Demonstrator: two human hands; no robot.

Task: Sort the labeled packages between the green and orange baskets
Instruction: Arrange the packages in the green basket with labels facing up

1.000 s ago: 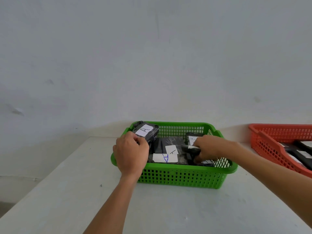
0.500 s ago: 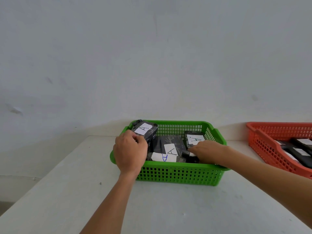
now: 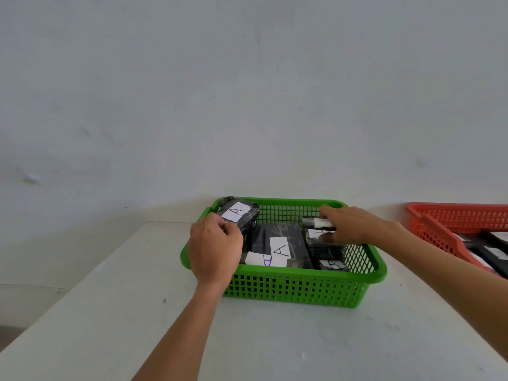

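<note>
A green basket (image 3: 302, 290) stands on the white table and holds several black packages with white "A" labels. My left hand (image 3: 214, 248) grips a black package labelled A (image 3: 240, 211) that leans on the basket's back left corner. My right hand (image 3: 349, 225) reaches over the basket's right side and holds a small black package with a white label (image 3: 316, 222) just above another labelled package (image 3: 320, 235). A flat black package labelled A (image 3: 280, 246) lies in the middle. The orange basket (image 3: 450, 218) at the right edge holds more black labelled packages.
The white table (image 3: 275, 339) runs back to a pale wall. Its left edge falls away at the lower left. Bare tabletop lies in front of the green basket and between the two baskets.
My right hand has lifted from the basket's front right toward the back right, now holding a small package. A labelled package at the front right is uncovered. My left hand stays put.
</note>
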